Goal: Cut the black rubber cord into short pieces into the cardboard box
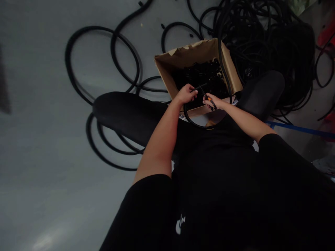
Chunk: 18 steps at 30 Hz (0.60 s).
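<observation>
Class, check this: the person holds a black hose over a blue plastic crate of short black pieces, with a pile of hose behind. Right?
No. The head view shows a brown cardboard box, not a blue plastic crate. The left hand does hold the black hose over it; the right hand grips cutters.

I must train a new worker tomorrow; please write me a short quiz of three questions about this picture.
1. True or false: the cardboard box is empty.
2. The right hand holds: A) a tool with an orange handle, B) a hammer, C) a cup.
3. What does the left hand grip?
Key: 1 false, black pieces lie in it; 2 A; 3 a black hose.
</observation>
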Each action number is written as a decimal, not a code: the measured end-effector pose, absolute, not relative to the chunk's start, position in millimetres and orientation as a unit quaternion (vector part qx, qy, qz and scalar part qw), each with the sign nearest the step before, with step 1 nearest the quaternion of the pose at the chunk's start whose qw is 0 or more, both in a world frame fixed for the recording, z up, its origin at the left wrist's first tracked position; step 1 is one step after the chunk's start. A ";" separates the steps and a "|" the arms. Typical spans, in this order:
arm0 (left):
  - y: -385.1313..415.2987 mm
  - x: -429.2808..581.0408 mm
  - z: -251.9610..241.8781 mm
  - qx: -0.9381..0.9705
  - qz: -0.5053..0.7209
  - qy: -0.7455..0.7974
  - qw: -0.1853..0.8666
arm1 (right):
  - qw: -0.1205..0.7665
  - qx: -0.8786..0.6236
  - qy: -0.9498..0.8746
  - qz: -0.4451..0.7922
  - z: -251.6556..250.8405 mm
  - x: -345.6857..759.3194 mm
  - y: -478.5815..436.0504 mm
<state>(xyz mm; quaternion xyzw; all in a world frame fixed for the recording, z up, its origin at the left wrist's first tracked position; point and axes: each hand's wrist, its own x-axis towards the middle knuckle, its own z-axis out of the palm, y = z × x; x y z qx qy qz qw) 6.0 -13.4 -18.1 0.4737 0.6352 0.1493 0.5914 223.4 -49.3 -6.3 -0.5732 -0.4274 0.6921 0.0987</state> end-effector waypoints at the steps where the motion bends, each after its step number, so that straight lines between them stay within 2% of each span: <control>1: -13.6 6.5 -18.1 0.474 0.146 0.632 0.596 | 0.098 -0.579 -0.425 0.689 -4.7 222.5 -49.0; 18: -14.6 9.3 -15.0 0.484 0.114 0.608 0.618 | 0.081 -0.596 -0.442 0.665 8.5 222.6 -44.6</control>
